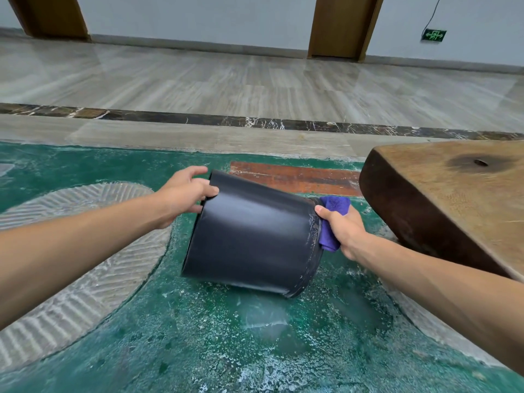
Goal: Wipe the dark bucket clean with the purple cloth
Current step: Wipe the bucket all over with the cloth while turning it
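Dark bucket (252, 236) tipped on its side on the wet green floor (255, 350), left hand (184, 194) gripping its rim, right hand (344, 231) pressing purple cloth (336, 205) on the base; wiping probably midway, speckled marks remaining near the bottom edge

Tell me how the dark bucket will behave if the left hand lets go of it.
The dark bucket lies tilted on its round side, so it would likely roll or rock. Its smooth wall looks glossy, probably slippery. The left hand steadies one end alone, suggesting it is light.
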